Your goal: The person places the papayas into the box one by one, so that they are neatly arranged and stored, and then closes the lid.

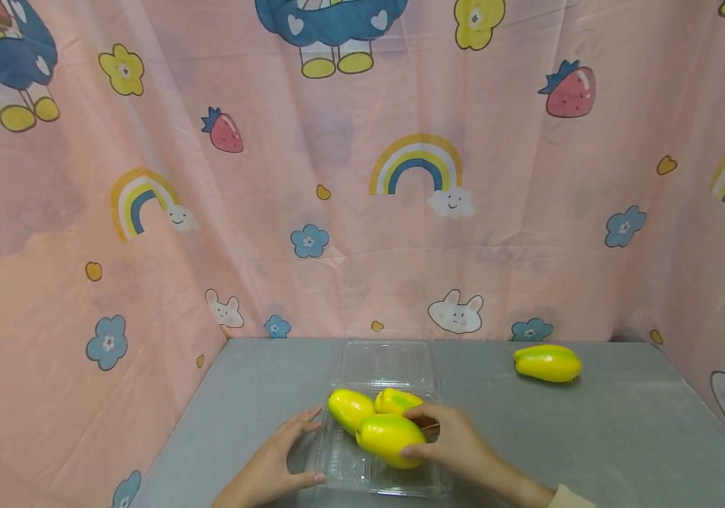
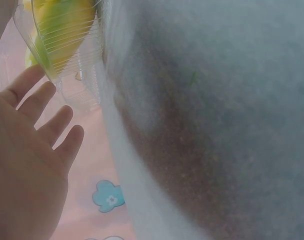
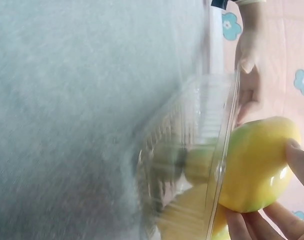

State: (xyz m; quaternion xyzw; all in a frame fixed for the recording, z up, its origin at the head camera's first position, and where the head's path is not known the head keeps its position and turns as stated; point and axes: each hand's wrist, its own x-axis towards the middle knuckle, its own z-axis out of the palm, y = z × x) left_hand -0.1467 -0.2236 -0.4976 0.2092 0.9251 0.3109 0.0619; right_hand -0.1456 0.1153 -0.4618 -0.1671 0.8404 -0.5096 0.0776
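A clear plastic clamshell box [image 1: 343,471] lies on the table with its lid [image 1: 387,361] folded back. Two yellow-green mango-like fruits, one on the left [image 1: 349,407] and one behind [image 1: 395,401], sit inside. My right hand [image 1: 460,443] holds another mango-like fruit [image 1: 386,436] over the box's front part, thumb on one side and fingers on the other. In the right wrist view this fruit [image 3: 259,165] is at the rim, above the others. Beside the box's left wall is my left hand [image 1: 276,455], fingers spread; its fingertips [image 2: 37,72] are close to the wall, contact unclear.
Another mango-like fruit [image 1: 548,363] lies at the table's back right. The grey table [image 1: 527,437] meets a pink patterned cloth [image 1: 349,282] at the back and sides.
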